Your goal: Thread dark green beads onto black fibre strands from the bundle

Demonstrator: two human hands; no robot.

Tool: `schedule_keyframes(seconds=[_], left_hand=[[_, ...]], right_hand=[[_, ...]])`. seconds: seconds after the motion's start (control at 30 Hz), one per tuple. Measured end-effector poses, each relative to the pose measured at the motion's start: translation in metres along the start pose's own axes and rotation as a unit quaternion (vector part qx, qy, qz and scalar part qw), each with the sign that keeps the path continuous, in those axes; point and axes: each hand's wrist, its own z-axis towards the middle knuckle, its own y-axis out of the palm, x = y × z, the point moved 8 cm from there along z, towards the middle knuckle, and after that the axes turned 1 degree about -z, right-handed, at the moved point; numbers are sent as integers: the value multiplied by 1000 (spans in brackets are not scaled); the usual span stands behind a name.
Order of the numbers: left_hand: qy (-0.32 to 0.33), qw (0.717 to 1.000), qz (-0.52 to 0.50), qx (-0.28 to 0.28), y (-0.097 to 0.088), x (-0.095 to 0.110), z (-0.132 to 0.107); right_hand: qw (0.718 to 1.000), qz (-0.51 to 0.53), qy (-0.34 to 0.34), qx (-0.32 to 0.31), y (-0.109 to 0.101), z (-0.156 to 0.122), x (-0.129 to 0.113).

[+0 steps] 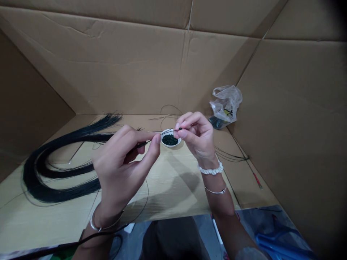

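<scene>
My left hand is raised over the table and pinches a thin black cord between thumb and forefinger. My right hand pinches the cord's other end, where a small dark bead sits at my fingertips. Just behind and between both hands stands a small white bowl holding several dark green beads. The cord trails down from my left hand in a loop over the table.
A thick bundle of black cords curves across the left of the wooden table. A crumpled clear plastic bag lies at the back right. Loose cords lie on the right. Cardboard walls enclose the table.
</scene>
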Motion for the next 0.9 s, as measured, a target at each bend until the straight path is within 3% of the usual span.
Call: schedule_keyframes(seconds=[0.9], left_hand=[[3, 1000, -6, -4, 1, 0, -1]], right_hand=[[1000, -4, -19, -11, 1, 0, -3]])
